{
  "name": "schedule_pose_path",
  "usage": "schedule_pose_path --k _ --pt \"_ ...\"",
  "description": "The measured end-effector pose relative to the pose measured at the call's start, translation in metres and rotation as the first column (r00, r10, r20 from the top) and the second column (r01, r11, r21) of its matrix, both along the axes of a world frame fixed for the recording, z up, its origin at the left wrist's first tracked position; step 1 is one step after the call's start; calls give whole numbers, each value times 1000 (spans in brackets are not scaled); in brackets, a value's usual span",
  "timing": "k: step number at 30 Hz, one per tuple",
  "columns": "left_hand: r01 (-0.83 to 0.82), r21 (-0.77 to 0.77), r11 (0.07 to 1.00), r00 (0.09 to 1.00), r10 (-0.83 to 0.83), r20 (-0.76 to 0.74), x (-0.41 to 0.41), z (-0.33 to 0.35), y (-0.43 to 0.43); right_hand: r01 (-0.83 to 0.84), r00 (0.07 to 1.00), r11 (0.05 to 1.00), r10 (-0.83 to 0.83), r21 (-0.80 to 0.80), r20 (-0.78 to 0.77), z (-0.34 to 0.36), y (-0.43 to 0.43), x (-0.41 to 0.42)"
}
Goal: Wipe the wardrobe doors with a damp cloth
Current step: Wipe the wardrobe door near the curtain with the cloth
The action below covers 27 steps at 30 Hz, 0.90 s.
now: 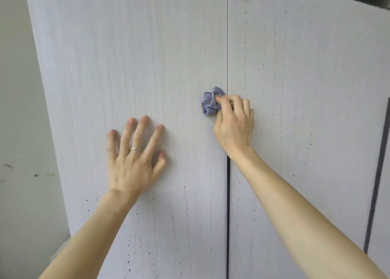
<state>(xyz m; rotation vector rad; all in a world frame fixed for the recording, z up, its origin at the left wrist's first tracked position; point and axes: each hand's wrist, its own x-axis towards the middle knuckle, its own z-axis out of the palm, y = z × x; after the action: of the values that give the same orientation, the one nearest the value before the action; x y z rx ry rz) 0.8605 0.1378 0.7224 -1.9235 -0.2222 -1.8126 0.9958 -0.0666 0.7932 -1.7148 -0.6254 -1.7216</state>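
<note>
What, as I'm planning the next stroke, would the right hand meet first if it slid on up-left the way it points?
Seemingly only bare left door; the right hand, gripping the cloth, has a free path there. The left hand lies lower, out of line.

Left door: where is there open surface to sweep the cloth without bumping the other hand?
Free: the whole upper left door above both hands, and the lower strip between the left hand and the seam. Crowded: mid-height, where the right hand grips the cloth beside the seam.
</note>
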Motion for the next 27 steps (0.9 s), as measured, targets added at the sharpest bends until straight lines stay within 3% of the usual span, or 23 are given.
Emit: schedule_pose_path --k 4,9,12,17,19,22,25,27 --pt "30 -91 995 999 -25 45 8 -9 -14 -74 997 995 73 62 16 -82 5 5" --pt "11 -108 994 999 -5 52 11 -16 -16 -90 996 990 91 -108 6 -196 -8 5" --pt "18 -95 995 998 -13 54 11 -15 -14 -98 995 989 99 -108 6 -149 -11 8" --pt "-6 -119 993 999 11 41 12 -13 -19 -147 988 986 143 73 62 -14 2 12" --pt "28 -171 985 999 -30 -11 8 -12 -21 -138 990 980 133 144 43 -8 12 10" --pt "209 -285 936 969 -238 -71 -11 -11 -23 -149 988 975 138 165 75 -50 19 7" --pt "276 -377 884 961 -259 97 -53 -30 -12 -189 978 982 188 -2 85 -141 18 -1" --pt "374 -551 745 924 -251 288 -82 -54 1 -238 969 962 244 -134 32 -204 17 -8"
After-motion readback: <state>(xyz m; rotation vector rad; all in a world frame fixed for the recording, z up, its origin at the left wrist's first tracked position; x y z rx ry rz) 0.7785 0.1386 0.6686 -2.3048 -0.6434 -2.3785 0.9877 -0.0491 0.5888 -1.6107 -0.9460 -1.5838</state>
